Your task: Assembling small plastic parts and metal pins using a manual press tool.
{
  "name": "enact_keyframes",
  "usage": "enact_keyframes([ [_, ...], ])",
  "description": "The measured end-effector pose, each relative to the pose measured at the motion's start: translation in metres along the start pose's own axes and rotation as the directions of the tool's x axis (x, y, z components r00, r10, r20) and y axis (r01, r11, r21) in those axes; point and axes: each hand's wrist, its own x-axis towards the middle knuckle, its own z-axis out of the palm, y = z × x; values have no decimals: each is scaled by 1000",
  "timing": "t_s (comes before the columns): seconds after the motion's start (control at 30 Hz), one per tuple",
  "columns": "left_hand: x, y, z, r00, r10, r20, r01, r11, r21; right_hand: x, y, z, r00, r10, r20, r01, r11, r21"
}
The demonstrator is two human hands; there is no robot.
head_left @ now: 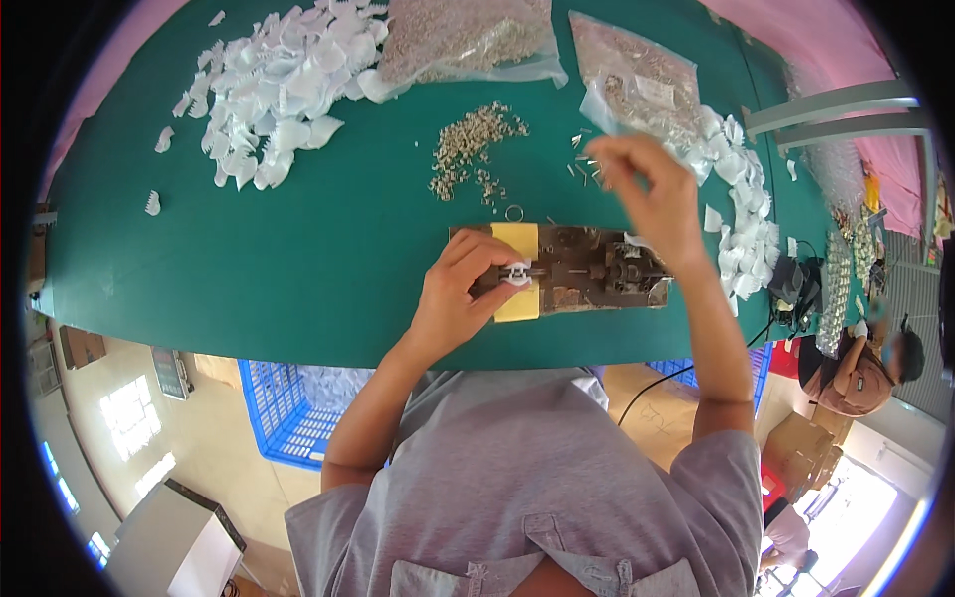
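Left hand [460,289] sits curled at the near edge of the green table [249,269], wrist bent, fingertips pinched shut on a small white fabric piece [518,275]. That piece lies right on the metal jig [577,271], where a yellow pad [516,244] crosses under it. Right hand [652,194] is lifted above the jig's right end, forearm coming straight up from the near edge, fingers drawn together near the tips. It's motion-blurred, so I honestly can't tell if it's got anything pinched.

The jig's middle is partly covered by the left fingers, and its parts are too dark to sort out. Farther back there's a loose heap of small metal bits [473,144], a big pile of white pieces [274,85] toward the far left corner, and two clear bags [468,40] cut off at the far edge. More white pieces [746,219] run along the right edge.
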Motion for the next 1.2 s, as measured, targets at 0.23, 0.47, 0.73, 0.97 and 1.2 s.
enact_keyframes([
  [0.23, 0, 4, 2, 997, -70, -30, 69, 997, -32, -70, -40, 49, 990, -132, 54, 133, 991, -11],
  [0.47, -1, 2, 0, 999, -39, -4, 39, 999, -3, -88, -34, 61, 987, -157, -17, 151, 971, -184],
  [0.73, -1, 2, 0, 1000, -25, -8, 25, 1000, 11, -90, -40, 47, 976, -209, -61, 181, 935, -306],
  [0.97, 0, 1, 2, 1000, -16, -9, 17, 999, 32, -157, 74, -66, 862, 229, -452, -446, 765, -464],
  [1.2, -1, 0, 4, 999, -14, -43, 17, 997, 70, -155, 92, -64, 884, 328, -333, -440, 823, -358],
])
